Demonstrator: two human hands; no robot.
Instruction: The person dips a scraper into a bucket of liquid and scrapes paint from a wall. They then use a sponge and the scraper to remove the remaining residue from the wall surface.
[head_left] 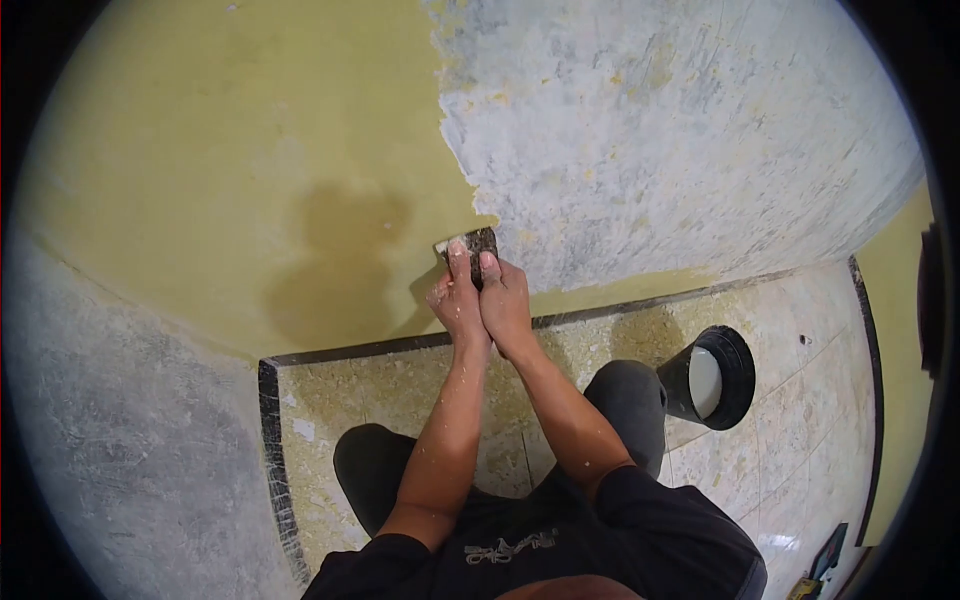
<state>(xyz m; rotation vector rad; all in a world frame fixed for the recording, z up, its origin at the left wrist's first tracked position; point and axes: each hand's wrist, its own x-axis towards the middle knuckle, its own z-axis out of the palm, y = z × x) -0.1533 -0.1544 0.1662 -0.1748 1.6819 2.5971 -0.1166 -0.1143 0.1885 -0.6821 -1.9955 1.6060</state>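
Observation:
Both my hands grip a scraper (483, 243) with a broad, dark, paint-caked blade. Its edge meets the wall where yellow paint (250, 150) borders a stripped, grey-white patch (640, 150). My left hand (459, 300) is closed on it, with fingers up along the blade and pale flecks on the skin. Beside it my right hand (508, 305) is closed too, its thumb pressed on the blade. The handle is hidden by the hands.
A black bucket (738, 385) holding whitish liquid stands by my right knee. Paint flakes (380, 385) litter the tiled floor. Dark skirting (400, 345) edges the wall, and a bare grey wall (140, 420) rises at left. Partly visible tools (822, 565) lie bottom right.

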